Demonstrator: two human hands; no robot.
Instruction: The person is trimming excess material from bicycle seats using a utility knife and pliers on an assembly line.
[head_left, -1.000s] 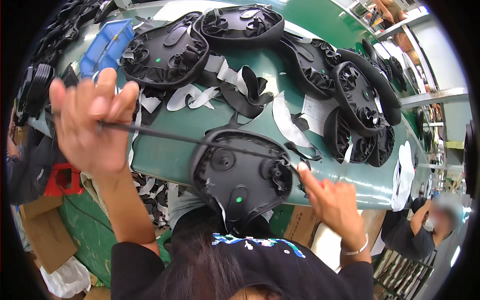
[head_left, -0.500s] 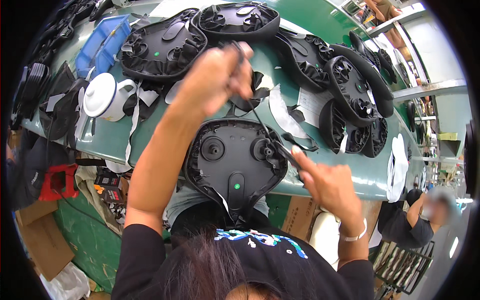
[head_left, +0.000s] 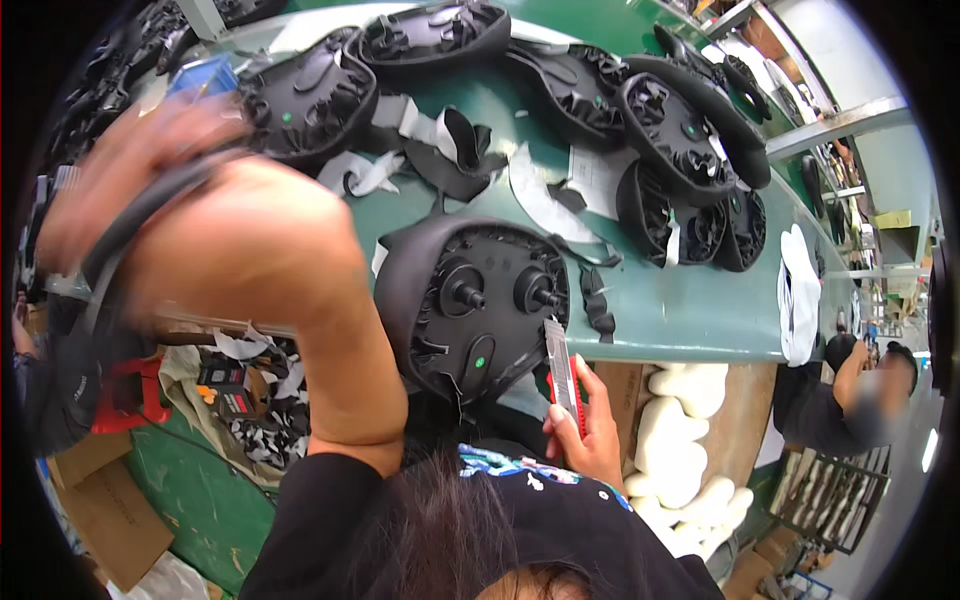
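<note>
A black padded seat piece with a hard plastic underside and two round posts leans tilted at the bench edge in front of me. In my right hand is a red utility knife, its blade out and pointing up beside the seat's right rim. My left hand is swung out to the far left and smeared by motion. A long black strip curves across it; whether the fingers grip it I cannot tell.
More black seat pieces line the back of the green bench. Black and white scraps lie in the middle. White foam pieces are low right. Bagged scraps sit low left. A co-worker is at far right.
My left hand has swept from above the seat to the far left. The right hand has drawn back toward me with the knife. The seat has tilted, showing its left side.
</note>
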